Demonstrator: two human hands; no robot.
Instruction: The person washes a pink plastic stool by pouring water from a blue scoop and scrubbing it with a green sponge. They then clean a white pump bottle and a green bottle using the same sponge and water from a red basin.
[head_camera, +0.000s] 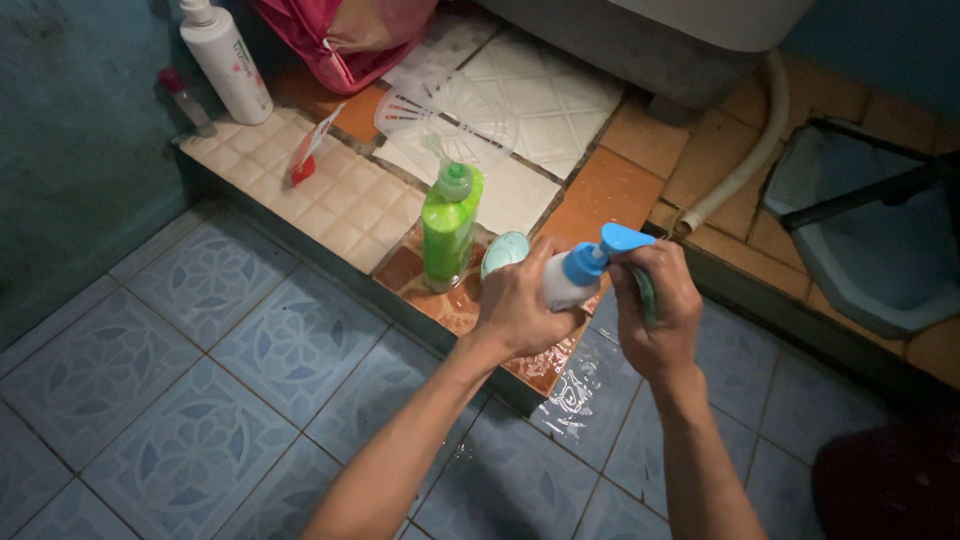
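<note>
Pump btl (570, 278) in hands, soap btl (449, 228) left, on ledge (345, 225)

The white bottle (568, 285) with the blue pump top (600, 252) is looking like smooth, slightly glossy plastic. The green bottle (449, 228) is showing a translucent, shiny plastic wall. The tall white bottle (225, 62) is appearing matt and smooth. The clear round cover (450, 118) is reading as thin, ribbed transparent plastic. The floor (200, 360) tiles are gleaming, glazed and patterned, and wet patches are shining near the step (340, 215). The pink bag (340, 40) is looking like soft cloth.
</note>
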